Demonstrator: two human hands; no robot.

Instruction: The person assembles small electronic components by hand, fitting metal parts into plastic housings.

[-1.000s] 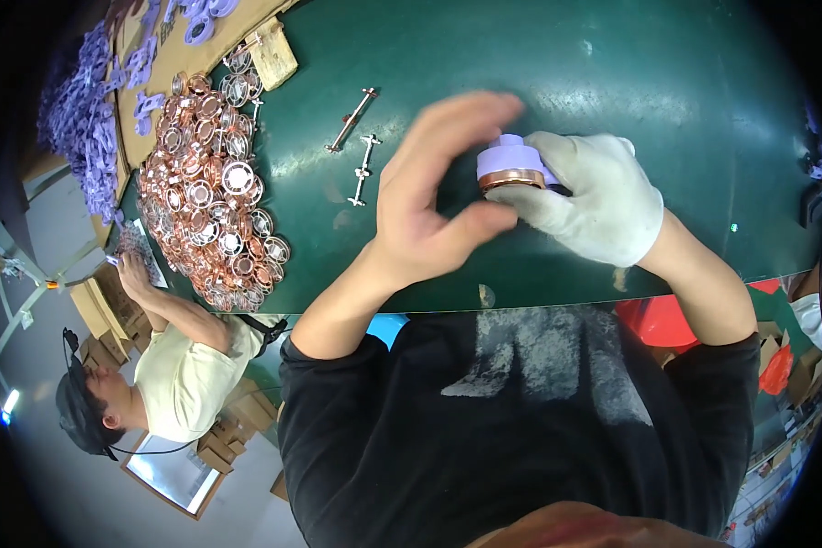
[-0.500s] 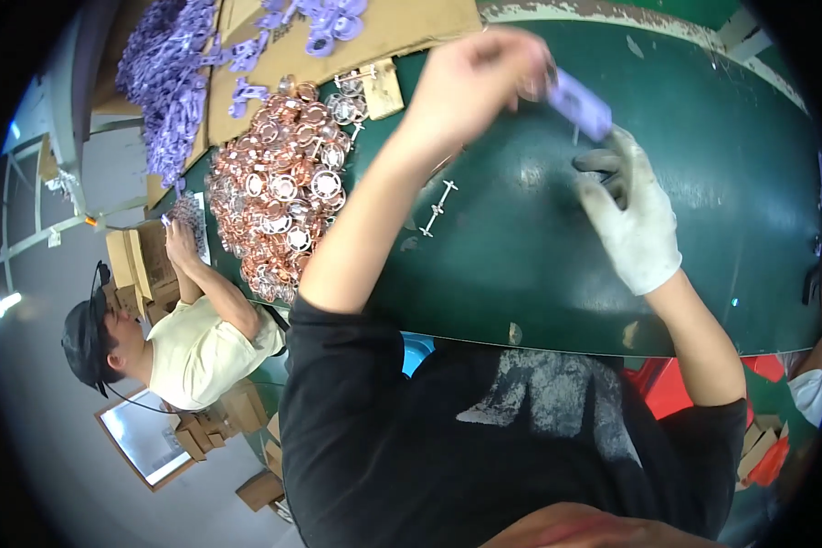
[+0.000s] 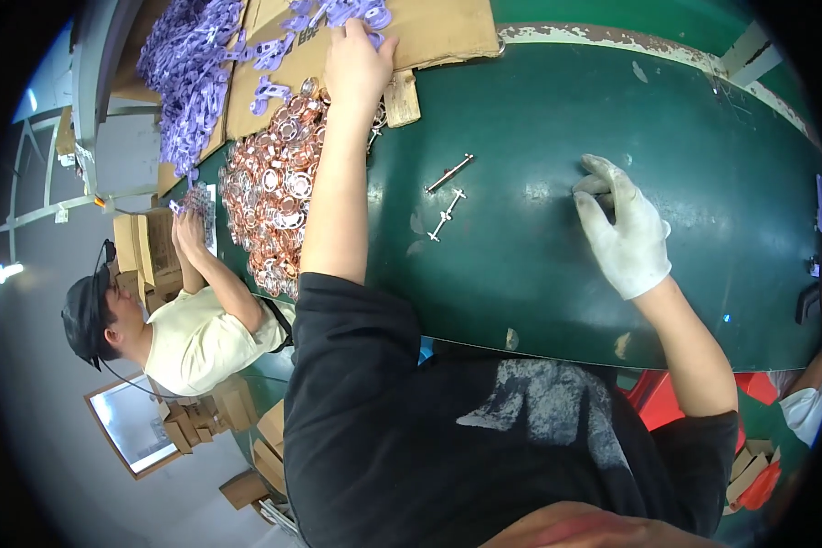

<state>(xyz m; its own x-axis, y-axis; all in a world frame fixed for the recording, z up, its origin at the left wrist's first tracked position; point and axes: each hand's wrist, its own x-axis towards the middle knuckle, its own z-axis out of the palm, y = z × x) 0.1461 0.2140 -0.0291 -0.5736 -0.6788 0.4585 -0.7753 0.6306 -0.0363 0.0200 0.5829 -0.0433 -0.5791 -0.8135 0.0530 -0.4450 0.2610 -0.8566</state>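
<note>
In the head view, my bare left hand (image 3: 358, 68) stretches to the bench's far left corner, its fingers bent down over the loose purple pieces (image 3: 373, 13) on the cardboard sheet (image 3: 447, 32); whether they pinch one I cannot tell, because the hand itself hides the contact. My right hand (image 3: 635, 237), in a pale glove, hangs over the right half of the green bench (image 3: 521, 283), thumb and fingers loosely curled with a gap between them, grasping nothing that I can see. The cardboard probably lies there to keep the purple plastic off the bench top, and a bigger purple heap (image 3: 183, 82) sits toward its left end. The heap of round copper and clear parts (image 3: 274, 192) piles up by the bench's left edge, just this side of the cardboard, which I take as a way to keep both kinds apart yet within one arm's reach. A wooden block (image 3: 404, 98) lies beside the cardboard's near edge (perhaps it stops the rounds from spreading, though that is only my guess). Two thin metal rods (image 3: 450, 173) lie side by side near the bench's middle, apart from the heap, where each seems easy to pick out.
</note>
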